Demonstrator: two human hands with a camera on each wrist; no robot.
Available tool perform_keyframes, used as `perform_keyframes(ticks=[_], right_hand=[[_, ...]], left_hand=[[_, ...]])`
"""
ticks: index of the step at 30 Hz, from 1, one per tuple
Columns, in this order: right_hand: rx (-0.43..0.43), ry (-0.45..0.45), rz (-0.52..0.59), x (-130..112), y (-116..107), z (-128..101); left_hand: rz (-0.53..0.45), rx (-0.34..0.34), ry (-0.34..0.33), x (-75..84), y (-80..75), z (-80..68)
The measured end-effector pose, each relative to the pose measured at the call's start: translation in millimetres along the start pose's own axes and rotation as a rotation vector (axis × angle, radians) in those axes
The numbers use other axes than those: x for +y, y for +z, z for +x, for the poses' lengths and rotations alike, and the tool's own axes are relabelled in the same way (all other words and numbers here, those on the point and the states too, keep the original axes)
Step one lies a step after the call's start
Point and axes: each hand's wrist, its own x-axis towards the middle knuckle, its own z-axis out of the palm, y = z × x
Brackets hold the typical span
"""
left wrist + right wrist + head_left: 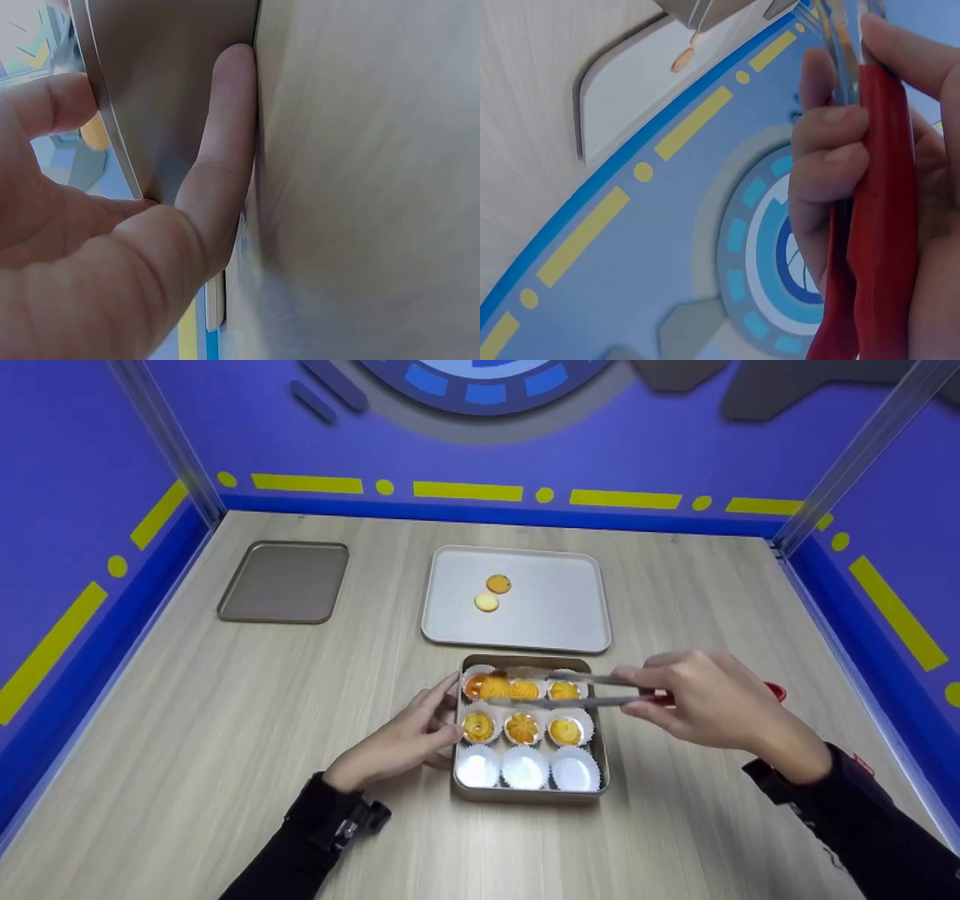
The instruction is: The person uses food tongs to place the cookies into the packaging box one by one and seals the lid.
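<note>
A metal tin (pixel 604 750) holds paper cups in three rows. Piped yellow cookies (pixel 522 727) fill the far and middle rows, and the near row's white cups (pixel 525 769) are empty. My right hand (pixel 637 694) grips red-handled metal tongs (pixel 570 690), also seen in the right wrist view (pixel 885 187). The tong tips pinch a cookie (pixel 495 687) over the far-left cups. My left hand (pixel 444 718) rests against the tin's left wall (pixel 172 90). One of its fingers (pixel 225 135) lies straight along the wall's base and another touches the rim.
A white tray (pixel 555 615) behind the tin carries two round cookies (pixel 493 592); its edge (pixel 630 90) also shows in the right wrist view. A brown tray (pixel 285 581) lies at the far left of the wooden table. Blue walls enclose three sides.
</note>
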Motion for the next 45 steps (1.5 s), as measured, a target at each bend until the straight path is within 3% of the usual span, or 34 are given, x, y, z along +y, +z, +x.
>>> perform_keyframes(ticks=[3,12,22,32,39,45], right_hand=[[-0.034,-0.052,0.01,-4,4,-3],[-0.08,-0.167,0.017,-14,12,-2],[-0.155,-0.144,-0.001,-22,19,-3],[-0.143,-0.152,0.018,-24,26,-4],[-0.102,-0.185,0.015,-23,30,-5],[-0.139,-0.147,0.022,-23,31,-4]], left_hand=[[0.065,0.016,0.008,-0.3,-1.5,-1.6],[0.056,0.02,0.012,0.0,-0.8,-1.3],[0.008,0.012,-0.013,2.6,-0.8,-1.1],[0.001,0.007,-0.011,1.2,-1.1,-2.1],[-0.12,-0.022,-0.003,1.6,0.5,-0.7],[-0.091,-0.015,-0.003,1.4,0.9,-0.4]])
